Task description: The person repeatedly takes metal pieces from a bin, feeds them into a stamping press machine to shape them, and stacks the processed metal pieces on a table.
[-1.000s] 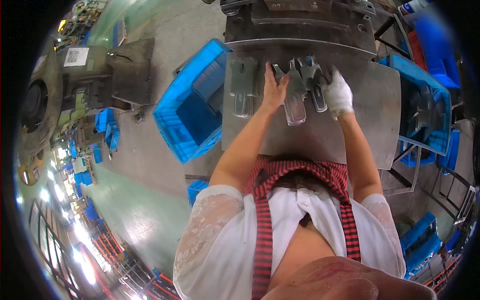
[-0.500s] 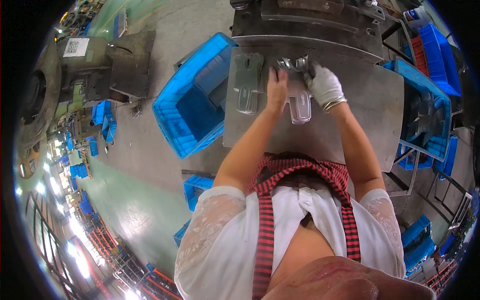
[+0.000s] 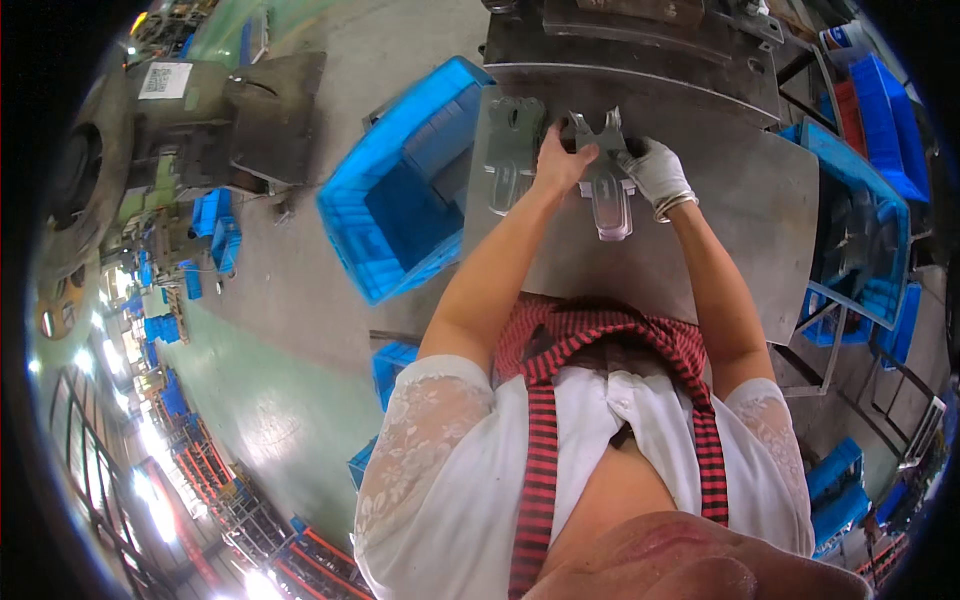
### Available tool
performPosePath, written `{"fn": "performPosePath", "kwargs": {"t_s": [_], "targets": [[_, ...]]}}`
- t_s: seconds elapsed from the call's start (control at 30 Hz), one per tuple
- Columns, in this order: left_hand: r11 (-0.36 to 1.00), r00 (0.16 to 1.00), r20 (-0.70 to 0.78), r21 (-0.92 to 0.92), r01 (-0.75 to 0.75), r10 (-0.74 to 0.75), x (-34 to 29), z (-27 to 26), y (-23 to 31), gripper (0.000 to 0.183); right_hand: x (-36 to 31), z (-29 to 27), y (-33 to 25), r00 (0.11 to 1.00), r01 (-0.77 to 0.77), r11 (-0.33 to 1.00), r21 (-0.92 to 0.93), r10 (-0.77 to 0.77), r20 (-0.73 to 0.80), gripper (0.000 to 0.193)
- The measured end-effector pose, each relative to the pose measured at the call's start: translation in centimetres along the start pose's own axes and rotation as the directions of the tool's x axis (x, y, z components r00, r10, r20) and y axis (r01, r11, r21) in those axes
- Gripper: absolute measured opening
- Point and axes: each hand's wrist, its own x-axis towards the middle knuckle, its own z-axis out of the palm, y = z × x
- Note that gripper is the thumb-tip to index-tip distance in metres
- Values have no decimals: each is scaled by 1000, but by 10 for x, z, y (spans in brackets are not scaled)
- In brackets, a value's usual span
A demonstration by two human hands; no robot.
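Observation:
A stack of stamped sheet-metal parts (image 3: 609, 205), forked at the far end with a long raised oval toward me, lies on the steel table (image 3: 720, 230). My bare left hand (image 3: 562, 163) grips its left edge, thumb over the top and fingers down the side. On the right edge, my right hand (image 3: 658, 175), in a white glove with dark fingertips, is closed against the same stack. The right fingertips are partly hidden. A second stack of similar parts (image 3: 512, 150) lies just left of my left hand, its lower end near my forearm.
Left of the table stands a blue plastic crate (image 3: 350, 235). Another blue crate (image 3: 895, 265), holding dark metal parts, is at the right. A heavy dark machine bed (image 3: 640, 75) borders the table's far edge. More machinery (image 3: 270, 120) stands at far left.
My hands have settled lower on the sides of the middle stack, and its forked parts now lie more in line. The whole view has shifted slightly.

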Motion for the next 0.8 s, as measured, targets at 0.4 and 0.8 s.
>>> {"fn": "performPosePath", "kwargs": {"t_s": [0.4,0.8], "targets": [[562,980,-169,823,84,101,7,-147,3,63,-9,-25,-27,987,-79,982,-174,53,-152,36],[616,943,-131,782,-91,306,20,-160,-7,42,-21,-4,-54,993,110,976,190,-116,18,26]]}}
